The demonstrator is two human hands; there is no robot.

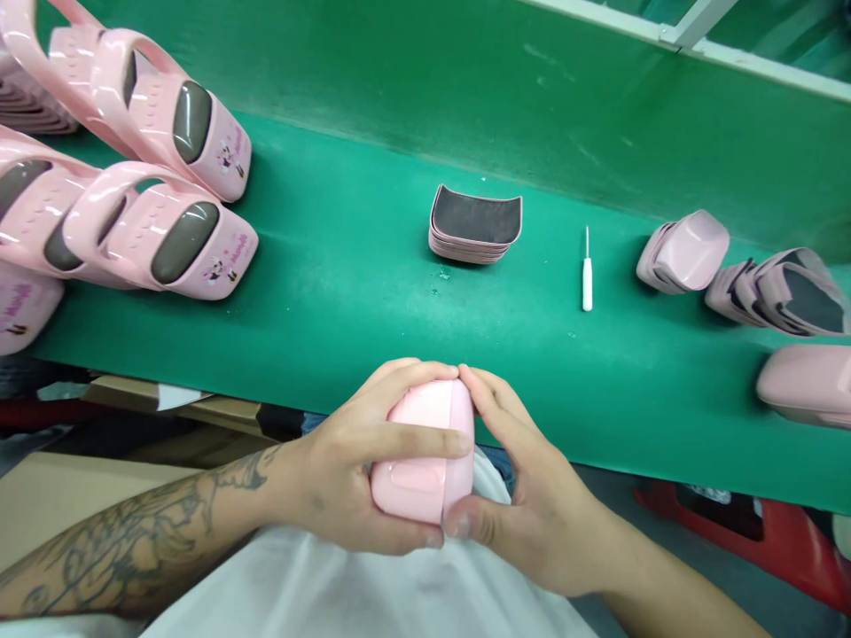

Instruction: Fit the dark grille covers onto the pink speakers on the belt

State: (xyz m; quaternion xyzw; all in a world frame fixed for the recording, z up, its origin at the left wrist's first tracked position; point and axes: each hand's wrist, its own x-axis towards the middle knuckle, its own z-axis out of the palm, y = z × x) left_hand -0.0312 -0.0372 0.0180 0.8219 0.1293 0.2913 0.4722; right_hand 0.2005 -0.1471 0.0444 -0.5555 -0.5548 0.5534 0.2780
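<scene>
A rounded pink plastic housing (418, 478) is between my two hands, just in front of the bench's near edge. A seam runs across it between a larger part and a slightly different pink end piece. My left hand (352, 470) wraps the larger part from the left, its index finger stretched over the top. My right hand (525, 496) grips the end piece from the right, with thumb and fingertips on its edge. Part of the housing is hidden by my fingers. Past my hands, a stack of curved pink panels with dark inner faces (475, 221) rests on the bench.
A white-handled screwdriver (587, 283) lies right of the stack on the green bench (332, 266). Farther right are nested pink pieces (691, 252) and a pink housing (811, 385). Several pink handled units with dark windows (186, 244) stand at left. A red object (784, 540) is below the bench.
</scene>
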